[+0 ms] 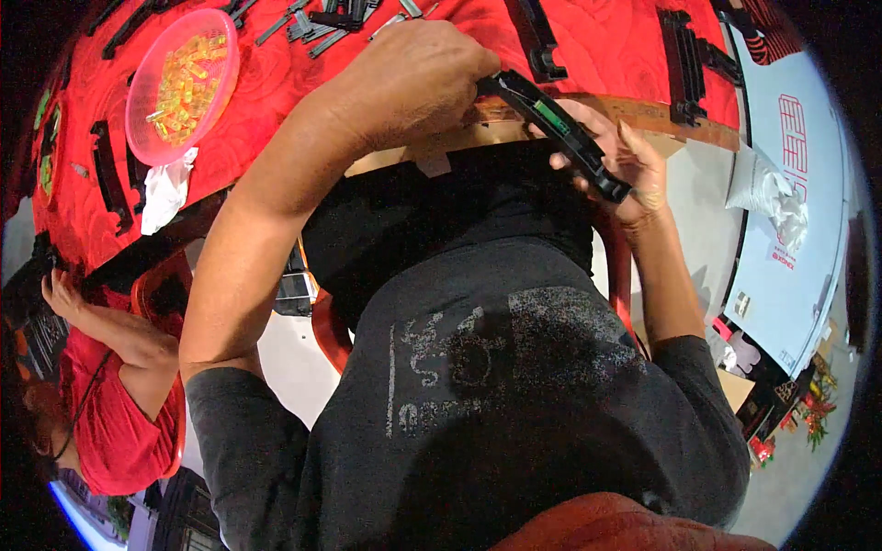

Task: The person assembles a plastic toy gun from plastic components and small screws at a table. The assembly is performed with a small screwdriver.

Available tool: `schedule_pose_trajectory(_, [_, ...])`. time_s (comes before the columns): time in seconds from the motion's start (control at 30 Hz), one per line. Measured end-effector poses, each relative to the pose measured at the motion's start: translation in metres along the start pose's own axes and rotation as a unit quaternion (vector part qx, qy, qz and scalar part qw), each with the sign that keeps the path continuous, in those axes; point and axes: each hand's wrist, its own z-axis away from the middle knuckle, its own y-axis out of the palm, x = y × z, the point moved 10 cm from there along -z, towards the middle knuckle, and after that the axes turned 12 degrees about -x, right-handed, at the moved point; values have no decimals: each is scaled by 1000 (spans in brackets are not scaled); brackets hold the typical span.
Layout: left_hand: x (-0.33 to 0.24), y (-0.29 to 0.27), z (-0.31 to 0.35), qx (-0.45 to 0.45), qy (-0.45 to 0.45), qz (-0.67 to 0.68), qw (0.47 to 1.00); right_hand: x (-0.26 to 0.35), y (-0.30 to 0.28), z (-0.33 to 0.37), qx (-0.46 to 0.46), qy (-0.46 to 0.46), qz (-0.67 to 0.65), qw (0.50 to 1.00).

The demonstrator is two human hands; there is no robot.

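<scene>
A long, slim black plastic part (558,127) with a green strip set in its side is held slantwise over the table's near edge. My right hand (634,167) supports its lower end, with the thumb and fingers around it. At its upper end, the curled fingers of my left hand (418,83) are closed on the tip; the hand's back hides most of the fingertips. Beyond my left hand, a pile of thin black and grey strips (335,20) lies on the red tablecloth (317,73).
A pink basket (138,115) of yellow translucent pieces stands at left, by a crumpled white tissue (168,191). Similar black parts (682,69) lie about the table. At lower left sits another person in red (124,395). A large pale-blue box (799,197) stands at right.
</scene>
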Motion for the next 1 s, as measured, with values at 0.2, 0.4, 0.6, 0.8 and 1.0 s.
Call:
schedule_pose_trajectory(0.2, [-15,13,-1,32,-53,32,998,22,-42,26,-133,-62,208,967])
schedule_pose_trajectory(0.4, [-21,9,-1,-23,-34,40,998,28,-67,23,-205,-72,218,951])
schedule_pose_trajectory(0.6, [-27,1,-3,-52,-48,0,998,42,-83,22,-250,-157,298,908])
schedule_pose_trajectory(0.8, [-29,1,-12,-79,-43,-6,996,47,-85,18,-282,-204,332,877])
schedule_pose_trajectory(1.0, [-32,2,-25,-56,-31,-17,998,50,-87,13,-283,-217,342,870])
